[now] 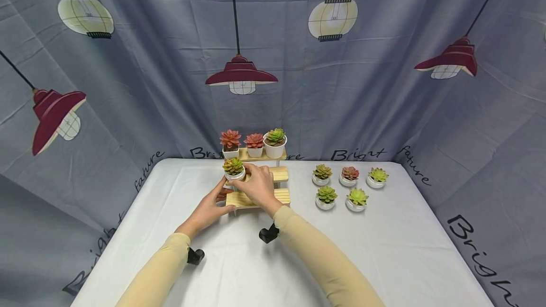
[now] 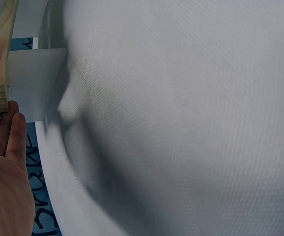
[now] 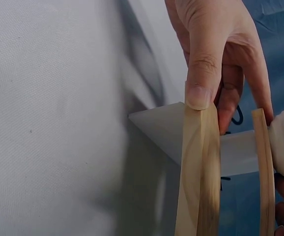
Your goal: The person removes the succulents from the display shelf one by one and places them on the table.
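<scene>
In the head view a tiered wooden plant stand [image 1: 280, 197] with white supports stands at the table's far side. My right hand [image 1: 260, 186] pinches a small potted succulent [image 1: 233, 167], green with reddish tips in a white pot, at the left end of the middle shelf. Lower down, my left hand [image 1: 211, 207] grips the left end of the bottom shelf. In the right wrist view the left thumb [image 3: 199, 93] presses that shelf's front edge, fingers behind it. The white pot [image 3: 283, 147] shows at the right edge there, right fingertips against it.
On the top shelf sit two red succulents [image 1: 230, 139] [image 1: 254, 141] and a green one [image 1: 275, 137] in white pots. Several more potted succulents [image 1: 326, 195] form two rows on the white table [image 1: 384, 250] to the right. A grey-blue curtain [image 1: 281, 108] hangs behind.
</scene>
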The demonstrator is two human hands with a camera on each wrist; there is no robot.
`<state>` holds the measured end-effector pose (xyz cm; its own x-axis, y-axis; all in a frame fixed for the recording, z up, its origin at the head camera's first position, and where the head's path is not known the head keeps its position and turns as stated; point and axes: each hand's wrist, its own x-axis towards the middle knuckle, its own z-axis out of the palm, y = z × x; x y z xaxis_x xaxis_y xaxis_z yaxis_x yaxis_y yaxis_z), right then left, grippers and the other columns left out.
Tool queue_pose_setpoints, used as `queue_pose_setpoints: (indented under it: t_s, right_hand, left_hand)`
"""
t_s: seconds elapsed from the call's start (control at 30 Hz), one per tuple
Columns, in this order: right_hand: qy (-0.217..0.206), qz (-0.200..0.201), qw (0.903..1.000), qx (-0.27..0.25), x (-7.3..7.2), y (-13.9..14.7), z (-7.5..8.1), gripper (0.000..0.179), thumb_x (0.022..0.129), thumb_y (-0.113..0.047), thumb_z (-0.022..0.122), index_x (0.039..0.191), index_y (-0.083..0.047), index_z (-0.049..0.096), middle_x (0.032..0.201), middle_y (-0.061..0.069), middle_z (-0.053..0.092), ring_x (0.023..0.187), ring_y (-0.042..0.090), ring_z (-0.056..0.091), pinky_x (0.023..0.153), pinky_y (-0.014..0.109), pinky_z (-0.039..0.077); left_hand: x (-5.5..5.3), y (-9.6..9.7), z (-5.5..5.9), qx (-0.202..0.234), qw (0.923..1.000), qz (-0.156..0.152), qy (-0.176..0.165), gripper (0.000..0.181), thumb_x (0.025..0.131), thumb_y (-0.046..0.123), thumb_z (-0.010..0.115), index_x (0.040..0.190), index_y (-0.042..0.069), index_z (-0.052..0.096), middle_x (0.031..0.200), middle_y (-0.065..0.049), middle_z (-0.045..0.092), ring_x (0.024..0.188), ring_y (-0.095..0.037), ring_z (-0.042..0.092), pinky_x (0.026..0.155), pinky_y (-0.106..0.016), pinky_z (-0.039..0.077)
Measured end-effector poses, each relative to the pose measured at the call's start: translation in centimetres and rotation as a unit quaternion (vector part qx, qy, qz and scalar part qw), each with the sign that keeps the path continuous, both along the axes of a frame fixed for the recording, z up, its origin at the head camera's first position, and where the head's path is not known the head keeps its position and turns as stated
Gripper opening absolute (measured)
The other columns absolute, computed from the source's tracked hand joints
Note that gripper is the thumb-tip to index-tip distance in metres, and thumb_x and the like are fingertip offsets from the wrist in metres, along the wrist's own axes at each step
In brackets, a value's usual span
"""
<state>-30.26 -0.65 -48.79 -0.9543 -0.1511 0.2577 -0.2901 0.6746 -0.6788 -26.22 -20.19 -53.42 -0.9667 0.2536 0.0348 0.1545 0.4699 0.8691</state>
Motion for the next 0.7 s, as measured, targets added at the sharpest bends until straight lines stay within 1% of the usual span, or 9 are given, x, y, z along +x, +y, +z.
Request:
queue_pose_setpoints:
  t_s: [0.23, 0.53, 0.7]
  right_hand:
    - [0.006, -0.005, 1.0000, 0.002, 0.03, -0.18, -0.04, 0.080, 0.079, -0.062, 0.082, 0.142, -0.018, 0.062, 0.125, -0.005, 0.069, 0.104, 0.020, 0.048, 0.096, 0.041, 0.039]
    - [0.006, -0.010, 0.9999, 0.008, 0.13, -0.26, 0.00, 0.079, 0.080, -0.063, 0.080, 0.143, -0.018, 0.062, 0.125, -0.005, 0.069, 0.107, 0.020, 0.047, 0.097, 0.041, 0.038]
    - [0.004, -0.014, 0.9999, 0.009, 0.18, -0.35, 0.06, 0.079, 0.080, -0.063, 0.080, 0.143, -0.018, 0.062, 0.126, -0.005, 0.069, 0.107, 0.020, 0.047, 0.097, 0.041, 0.038]
  left_hand:
    - [0.07, 0.05, 0.05, 0.000, 1.0000, 0.003, -0.002, 0.108, 0.088, 0.030, 0.084, 0.166, 0.034, 0.009, 0.140, -0.006, 0.058, 0.133, -0.033, 0.052, 0.114, -0.052, 0.041]
    - [0.21, 0.16, 0.12, 0.002, 1.0000, 0.002, 0.006, 0.108, 0.088, 0.029, 0.084, 0.166, 0.032, 0.009, 0.141, -0.008, 0.058, 0.133, -0.034, 0.053, 0.113, -0.053, 0.042]
    - [0.19, 0.13, 0.10, 0.002, 1.0000, 0.005, 0.002, 0.108, 0.088, 0.028, 0.084, 0.166, 0.032, 0.010, 0.140, -0.006, 0.059, 0.132, -0.033, 0.054, 0.113, -0.052, 0.042]
